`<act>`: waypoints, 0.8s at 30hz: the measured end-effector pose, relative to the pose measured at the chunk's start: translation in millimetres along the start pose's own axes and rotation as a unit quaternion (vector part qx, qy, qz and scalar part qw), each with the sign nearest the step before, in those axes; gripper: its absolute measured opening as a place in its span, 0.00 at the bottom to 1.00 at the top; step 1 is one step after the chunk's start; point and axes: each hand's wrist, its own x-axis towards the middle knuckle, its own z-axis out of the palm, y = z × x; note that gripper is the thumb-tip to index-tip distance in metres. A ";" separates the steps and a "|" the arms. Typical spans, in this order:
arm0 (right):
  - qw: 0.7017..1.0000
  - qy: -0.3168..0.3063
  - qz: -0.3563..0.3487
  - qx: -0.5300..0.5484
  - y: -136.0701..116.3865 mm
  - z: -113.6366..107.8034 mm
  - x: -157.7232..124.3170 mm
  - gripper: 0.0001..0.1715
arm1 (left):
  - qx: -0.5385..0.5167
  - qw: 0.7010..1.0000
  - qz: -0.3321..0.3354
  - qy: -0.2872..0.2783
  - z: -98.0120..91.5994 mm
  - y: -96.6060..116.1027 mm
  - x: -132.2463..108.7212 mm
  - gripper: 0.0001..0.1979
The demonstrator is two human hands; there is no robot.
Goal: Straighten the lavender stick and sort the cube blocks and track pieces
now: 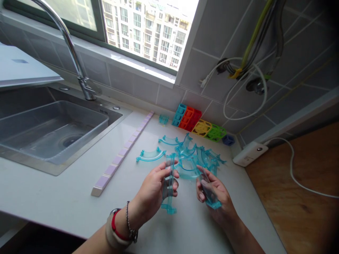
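My left hand (156, 187) is closed round a translucent blue plastic track piece (170, 190), held nearly upright above the counter. In my right hand (218, 194) is a second clear blue track piece (209, 188), tilted, with its end clip (214, 204) towards me. The two pieces are apart. Just beyond both hands lies a pile of curved translucent blue track pieces (188, 151). One curved piece (150, 155) rests by itself left of the pile, and another (169, 140) lies at the pile's far left edge.
Along the wall stand coloured plastic blocks: light blue (179, 114), red (190, 119), yellow (202, 127), green (215, 132) and dark blue (228, 140). A lilac strip (124, 151) crosses the counter beside the sink (63, 168). A white power bank (250, 154) with a cable sits right.
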 end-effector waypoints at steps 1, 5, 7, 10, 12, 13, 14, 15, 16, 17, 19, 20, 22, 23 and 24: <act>1.000 -0.005 0.006 0.021 -1.8 0.2 -0.2 0.27 | -0.025 1.000 -0.004 0.005 -1.2 1.3 0.8 0.14; 0.997 -0.015 0.015 0.071 -6.7 1.1 -0.1 0.26 | -0.073 0.997 -0.029 0.010 -2.6 5.1 1.2 0.15; 0.997 -0.023 0.019 0.076 -6.6 0.7 0.5 0.26 | -0.067 0.997 -0.035 0.020 -1.3 5.7 0.2 0.16; 0.997 -0.030 0.020 0.065 -3.8 -1.2 1.8 0.26 | -0.068 0.997 -0.033 0.030 1.2 5.2 -1.0 0.19; 0.999 -0.025 0.008 0.044 -1.6 -2.7 2.1 0.26 | -0.084 0.996 -0.022 0.016 2.2 4.3 -1.2 0.20; 0.999 -0.019 -0.003 0.029 -0.6 -3.3 1.9 0.25 | -0.091 0.996 -0.015 0.006 2.3 3.6 -1.0 0.20; 1.000 -0.012 -0.015 0.011 0.2 -3.6 1.4 0.24 | -0.096 0.995 -0.009 -0.005 2.4 2.8 -0.9 0.21; 1.000 -0.005 -0.030 -0.007 0.9 -3.6 0.8 0.23 | -0.095 0.995 -0.005 -0.014 2.4 2.0 -0.7 0.21; 0.998 0.003 -0.048 -0.027 1.5 -3.4 0.0 0.22 | -0.090 0.996 -0.003 -0.020 2.5 1.1 -0.6 0.22; 0.997 0.011 -0.067 -0.045 2.2 -2.9 -0.9 0.21 | -0.080 0.997 -0.003 -0.022 2.8 0.2 -0.8 0.24; 0.992 0.021 -0.101 -0.078 4.0 -1.5 -2.3 0.20 | -0.052 0.999 -0.006 -0.015 3.8 -1.9 -1.6 0.29; 0.990 0.021 -0.110 -0.090 5.2 -0.9 -2.7 0.20 | -0.036 0.999 -0.008 -0.010 4.5 -3.1 -2.3 0.32; 0.990 0.015 -0.102 -0.099 8.3 -0.2 -2.8 0.21 | -0.005 1.000 -0.009 -0.007 5.7 -6.0 -3.9 0.36; 0.991 0.010 -0.089 -0.097 10.1 -0.1 -2.5 0.22 | 0.012 1.000 -0.008 -0.011 6.1 -7.7 -4.6 0.37; 0.993 0.007 -0.074 -0.093 11.9 -0.1 -2.0 0.22 | 0.031 0.999 -0.006 -0.017 6.2 -9.4 -5.2 0.38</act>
